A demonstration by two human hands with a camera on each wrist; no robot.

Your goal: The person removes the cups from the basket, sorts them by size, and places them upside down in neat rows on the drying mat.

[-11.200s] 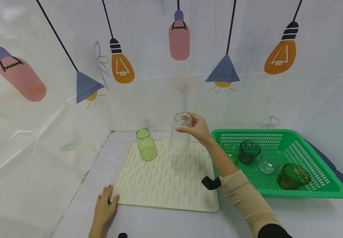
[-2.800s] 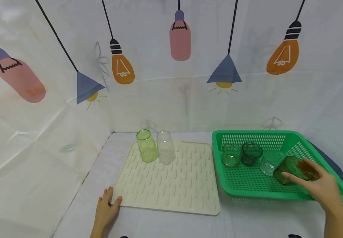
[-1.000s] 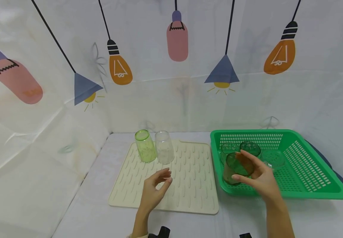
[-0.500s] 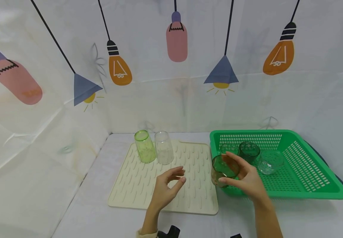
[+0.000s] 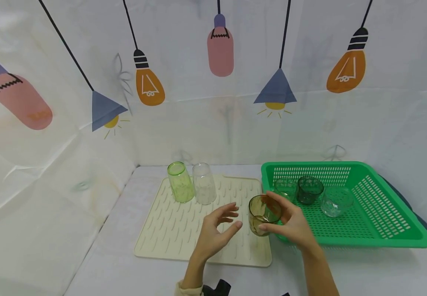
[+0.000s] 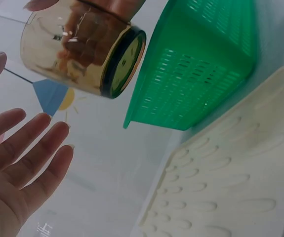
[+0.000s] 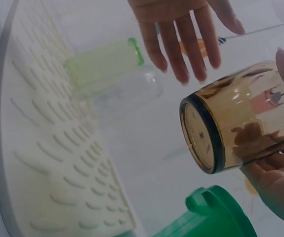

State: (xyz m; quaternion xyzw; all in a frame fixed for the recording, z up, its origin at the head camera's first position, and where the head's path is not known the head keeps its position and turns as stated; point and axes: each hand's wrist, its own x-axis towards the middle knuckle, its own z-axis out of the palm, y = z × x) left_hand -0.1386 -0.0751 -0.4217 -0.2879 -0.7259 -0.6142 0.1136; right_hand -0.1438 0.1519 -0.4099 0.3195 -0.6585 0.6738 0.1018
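My right hand [image 5: 289, 222] grips an amber-brown drinking glass [image 5: 256, 220] by its side, thumb in front and fingers behind. The glass is held above the right edge of a cream ridged drying mat [image 5: 172, 242], with its mouth up. My left hand [image 5: 215, 234] is raised over the mat to the left of the glass, fingers spread, apart from it. Its separated fingers also show in the left wrist view, beside the glass [image 6: 82, 54]. In the right wrist view the thick dark base of the amber glass [image 7: 203, 133] faces the camera.
A light green tumbler [image 5: 181, 185] and a clear tumbler [image 5: 204, 187] stand side by side at the mat's back left. To the right, a green plastic basket [image 5: 391, 238] holds a dark glass [image 5: 309, 191], a clear glass [image 5: 336, 203] and a greenish glass [image 5: 285, 188].
The clear tumbler was set down beside the green one. My right hand took the amber glass from the basket and carried it left. My left hand left the mat's corner and moved right.
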